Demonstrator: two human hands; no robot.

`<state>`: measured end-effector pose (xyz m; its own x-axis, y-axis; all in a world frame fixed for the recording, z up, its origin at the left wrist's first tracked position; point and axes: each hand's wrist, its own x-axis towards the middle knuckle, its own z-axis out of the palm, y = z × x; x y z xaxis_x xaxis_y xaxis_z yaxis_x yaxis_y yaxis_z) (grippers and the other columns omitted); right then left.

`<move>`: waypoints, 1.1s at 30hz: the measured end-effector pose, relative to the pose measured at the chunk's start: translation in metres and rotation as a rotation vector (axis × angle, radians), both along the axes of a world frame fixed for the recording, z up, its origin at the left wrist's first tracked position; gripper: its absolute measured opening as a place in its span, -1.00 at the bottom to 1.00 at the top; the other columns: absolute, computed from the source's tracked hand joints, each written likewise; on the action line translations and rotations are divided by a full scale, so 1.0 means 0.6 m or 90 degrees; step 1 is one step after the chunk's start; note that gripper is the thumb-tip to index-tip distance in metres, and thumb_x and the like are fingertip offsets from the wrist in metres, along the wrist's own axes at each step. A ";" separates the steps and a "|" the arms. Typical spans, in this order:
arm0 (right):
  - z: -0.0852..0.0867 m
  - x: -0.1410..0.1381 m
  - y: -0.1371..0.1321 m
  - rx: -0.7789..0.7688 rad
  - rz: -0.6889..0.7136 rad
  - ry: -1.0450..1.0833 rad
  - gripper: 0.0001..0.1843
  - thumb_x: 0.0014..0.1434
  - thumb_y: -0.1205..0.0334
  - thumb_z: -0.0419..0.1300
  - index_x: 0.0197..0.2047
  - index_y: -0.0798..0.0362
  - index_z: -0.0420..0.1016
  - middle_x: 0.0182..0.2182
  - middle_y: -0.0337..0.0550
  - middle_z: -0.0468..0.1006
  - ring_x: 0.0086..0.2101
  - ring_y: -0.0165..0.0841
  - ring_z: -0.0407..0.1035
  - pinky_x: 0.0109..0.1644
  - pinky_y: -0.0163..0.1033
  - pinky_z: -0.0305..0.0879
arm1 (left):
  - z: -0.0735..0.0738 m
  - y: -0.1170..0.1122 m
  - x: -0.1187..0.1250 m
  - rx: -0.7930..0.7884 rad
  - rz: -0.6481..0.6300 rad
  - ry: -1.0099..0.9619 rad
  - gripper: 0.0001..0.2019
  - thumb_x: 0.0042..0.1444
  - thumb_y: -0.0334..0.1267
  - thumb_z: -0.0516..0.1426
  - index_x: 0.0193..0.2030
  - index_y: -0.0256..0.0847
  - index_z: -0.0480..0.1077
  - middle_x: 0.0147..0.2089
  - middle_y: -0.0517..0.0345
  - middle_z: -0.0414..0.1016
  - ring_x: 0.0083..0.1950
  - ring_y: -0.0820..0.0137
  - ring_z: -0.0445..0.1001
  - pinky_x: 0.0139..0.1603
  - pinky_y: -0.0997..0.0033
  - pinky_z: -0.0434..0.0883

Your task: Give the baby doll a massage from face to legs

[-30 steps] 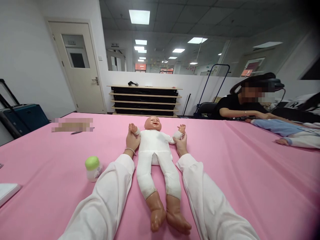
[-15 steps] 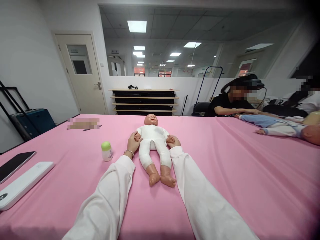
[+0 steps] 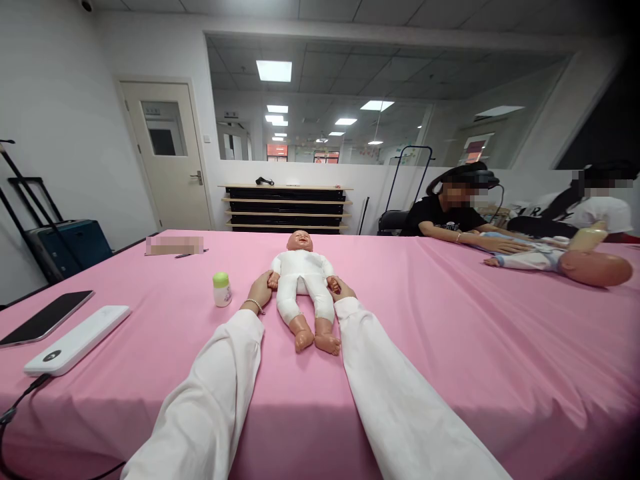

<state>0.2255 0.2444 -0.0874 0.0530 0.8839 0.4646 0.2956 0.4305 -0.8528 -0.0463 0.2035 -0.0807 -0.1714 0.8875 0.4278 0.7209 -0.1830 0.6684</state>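
Observation:
A baby doll with a white cloth body lies on its back on the pink tablecloth, head away from me and bare feet towards me. My left hand is closed around the doll's hand on the left side. On the other side, my right hand holds the doll's other hand, fingers partly hidden behind it. Both white sleeves reach in from the bottom. A small white jar with a green lid stands left of my left hand.
At the left lie a black phone and a white power bank with a cable. A pen lies further back. On the right, a person in black handles another doll; a second person sits beyond.
The view has tilted up and shifted a little, showing the table's front edge. My hands keep holding the doll's hands. The co-worker's arm has moved over the other doll.

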 end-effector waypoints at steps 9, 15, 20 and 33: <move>0.042 -0.032 0.075 0.092 -0.169 0.141 -0.48 0.11 0.02 -0.01 0.06 0.12 0.34 0.02 0.00 0.41 0.00 -0.31 0.31 0.05 -0.18 0.26 | 0.035 0.067 0.039 0.085 0.072 -0.035 -0.37 0.14 -0.24 -0.02 0.33 -0.26 -0.14 0.21 -0.05 0.24 0.21 0.31 0.24 0.19 0.30 0.23; 0.086 -0.051 0.204 0.128 -0.189 0.176 -0.44 0.17 -0.01 -0.09 0.11 0.17 0.28 0.10 0.09 0.32 0.12 -0.27 0.20 0.19 -0.11 0.12 | 0.067 0.186 0.062 0.163 0.152 -0.083 -0.42 0.21 -0.09 -0.13 0.32 -0.32 -0.10 0.18 -0.14 0.24 0.21 0.24 0.21 0.19 0.23 0.18; 0.045 -0.049 0.253 0.157 -0.059 0.081 -0.57 0.14 0.16 -0.05 0.02 0.12 0.38 0.17 0.00 0.24 0.20 -0.34 0.08 0.28 -0.07 -0.04 | 0.049 0.243 0.059 0.142 0.145 -0.103 -0.43 0.25 -0.05 -0.24 0.35 -0.22 -0.18 0.22 -0.05 0.23 0.18 0.25 0.26 0.16 0.23 0.22; -0.004 -0.055 0.294 0.215 -0.038 -0.086 -0.65 0.14 0.23 -0.06 -0.13 0.14 0.46 0.14 -0.01 0.29 0.18 -0.34 0.12 0.29 -0.05 -0.02 | 0.009 0.293 0.030 0.037 0.159 -0.150 -0.43 0.20 -0.19 -0.12 0.35 -0.16 -0.16 0.25 -0.09 0.17 0.18 0.25 0.28 0.10 0.23 0.30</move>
